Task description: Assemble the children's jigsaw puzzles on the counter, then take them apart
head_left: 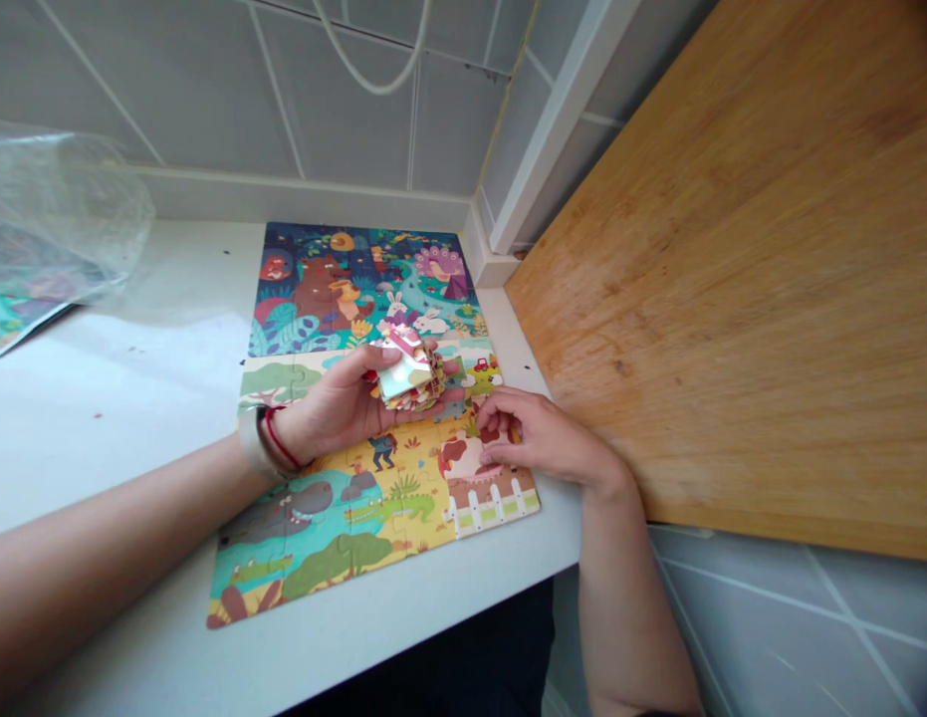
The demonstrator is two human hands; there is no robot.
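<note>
My left hand [344, 393] is wrapped around a thick stack of jigsaw puzzle pieces [410, 368], its thumb pressing on the top one. The stack is above the middle of a colourful animal jigsaw puzzle [321, 508] lying flat. At the puzzle's right side, my right hand [534, 433] is over pieces with a brown and white cow [467, 458]. Its fingers are bent, with a gap between thumb and forefinger, and no lifted piece shows there. Whether the fingertips press on the puzzle, I cannot tell. Both hands cover parts of the picture.
The puzzle lies on a white tabletop [141, 408] against a grey tiled wall [344, 110]. A clear plastic bag [67, 209] and a printed sheet or board [30, 289] are at the left. A large wooden board [732, 299] leans close on the right. A white cable [380, 88] hangs above.
</note>
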